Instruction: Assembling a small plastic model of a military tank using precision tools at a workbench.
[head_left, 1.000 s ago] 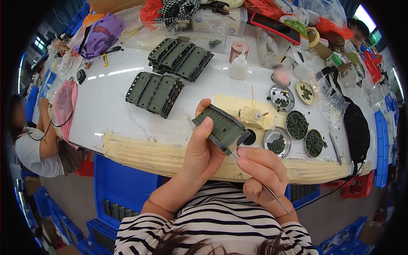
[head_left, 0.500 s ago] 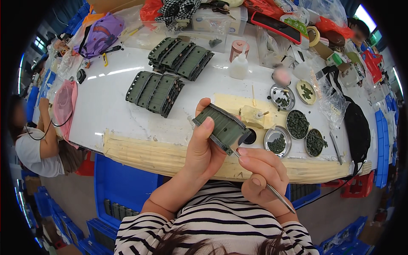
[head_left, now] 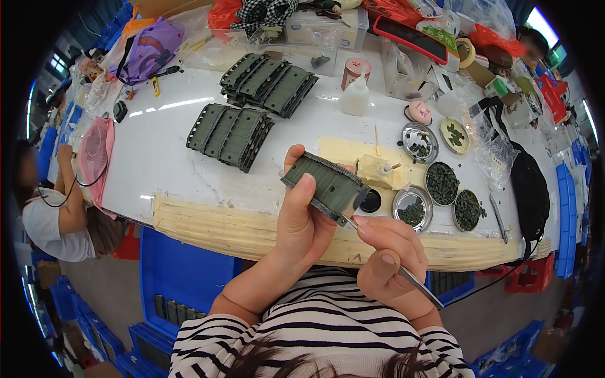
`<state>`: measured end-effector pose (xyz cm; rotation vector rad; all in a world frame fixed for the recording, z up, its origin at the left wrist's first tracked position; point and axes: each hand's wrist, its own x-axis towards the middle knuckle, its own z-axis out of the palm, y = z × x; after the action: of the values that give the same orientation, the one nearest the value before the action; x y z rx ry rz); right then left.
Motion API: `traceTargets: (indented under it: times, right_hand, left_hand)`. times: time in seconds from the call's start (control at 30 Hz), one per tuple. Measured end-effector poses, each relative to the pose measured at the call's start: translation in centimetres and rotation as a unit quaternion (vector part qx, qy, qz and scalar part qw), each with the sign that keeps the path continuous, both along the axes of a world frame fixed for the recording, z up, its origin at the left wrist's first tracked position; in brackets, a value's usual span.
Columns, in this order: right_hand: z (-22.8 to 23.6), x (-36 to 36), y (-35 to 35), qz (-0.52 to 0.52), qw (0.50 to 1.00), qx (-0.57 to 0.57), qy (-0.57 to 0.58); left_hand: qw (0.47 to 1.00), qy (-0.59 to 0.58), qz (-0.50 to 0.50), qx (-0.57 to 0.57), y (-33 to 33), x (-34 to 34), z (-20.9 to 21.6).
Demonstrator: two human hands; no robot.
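1. The left hand (head_left: 299, 217) is closed on a green panel (head_left: 324, 188), thumb pressed over its front face, with a fingertip showing past the far edge.
2. That panel is held tilted above the near side of the bench (head_left: 164, 176), in front of the person's striped top (head_left: 315, 321).
3. The right hand (head_left: 394, 257) is curled shut around a slim metal tool (head_left: 421, 288) — its shaft slants down to the right, out past the palm.
4. The tool's tip meets the panel's lower right corner; whatever sits at the tip is too small to make out.
5. Two stacks of similar green panels lie farther back to the left: a near stack (head_left: 227, 135) and, just behind it, a far stack (head_left: 271, 85).
6. Right of the hands stand a black cap (head_left: 370, 201), a yellow block (head_left: 380, 171) with a stick in it, and round tins of dark green bits (head_left: 441, 184).
7. A white bottle (head_left: 355, 101) stands behind the block, just in front of a pink tin (head_left: 354, 72).
8. At the right lie a metal rod (head_left: 498, 217) and a black bag (head_left: 528, 192).
9. Below the bench, at left, is a blue tray (head_left: 186, 261) — green pieces (head_left: 179, 313) rest in it.
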<state>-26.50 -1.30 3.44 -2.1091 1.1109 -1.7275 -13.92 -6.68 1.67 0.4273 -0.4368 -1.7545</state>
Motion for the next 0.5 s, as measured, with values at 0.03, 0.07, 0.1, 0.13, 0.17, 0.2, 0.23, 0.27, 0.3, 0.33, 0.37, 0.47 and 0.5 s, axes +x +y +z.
traceTargets:
  times: [0.03, 0.07, 0.1, 0.13, 0.17, 0.2, 0.23, 0.27, 0.3, 0.33, 0.37, 0.47, 0.5]
  right_hand:
    - [0.01, 0.03, 0.00, -0.003, 1.000, 0.001, -0.001]
    - [0.01, 0.06, 0.00, -0.004, 1.000, 0.001, -0.003]
    - [0.00, 0.08, 0.00, -0.005, 1.000, 0.000, -0.004]
    - [-0.03, 0.11, -0.02, -0.006, 1.000, 0.000, -0.005]
    - [-0.06, 0.15, -0.05, -0.006, 1.000, 0.000, -0.007]
    - [-0.08, 0.18, -0.10, -0.007, 1.000, -0.001, -0.009]
    - [-0.09, 0.20, -0.12, -0.008, 1.000, -0.001, -0.011]
    - [-0.08, 0.21, -0.12, -0.007, 1.000, -0.001, -0.013]
    - [-0.07, 0.21, -0.12, -0.005, 1.000, 0.000, -0.016]
    - [-0.07, 0.21, -0.12, -0.004, 1.000, 0.001, -0.018]
    - [-0.10, 0.18, -0.11, -0.004, 1.000, 0.000, -0.014]
    - [-0.10, -0.02, -0.14, 0.005, 1.000, -0.001, -0.003]
    - [0.00, -0.11, -0.21, 0.016, 1.000, 0.001, -0.001]
  left_hand:
    - [1.000, -0.006, 0.008, 0.003, 0.02, -0.04, 0.03]
    - [1.000, -0.003, 0.007, -0.002, 0.05, 0.00, -0.02]
    - [1.000, -0.001, 0.006, -0.007, 0.10, 0.07, -0.11]
    - [1.000, 0.001, 0.005, -0.011, 0.13, 0.12, -0.19]
    - [1.000, -0.002, 0.011, -0.009, 0.16, 0.08, -0.16]
    - [1.000, -0.004, 0.018, -0.007, 0.20, -0.02, -0.10]
    - [1.000, -0.007, 0.024, -0.005, 0.22, -0.09, -0.06]
    - [1.000, -0.002, 0.021, -0.008, 0.21, -0.08, -0.09]
    - [1.000, 0.002, 0.017, -0.010, 0.19, -0.04, -0.14]
    - [1.000, 0.007, 0.014, -0.012, 0.18, -0.02, -0.18]
    - [1.000, 0.001, 0.016, -0.009, 0.19, -0.07, -0.16]
    - [1.000, 0.007, 0.005, 0.003, 0.14, -0.06, -0.10]
    - [1.000, 0.024, -0.011, 0.009, 0.06, 0.09, -0.17]
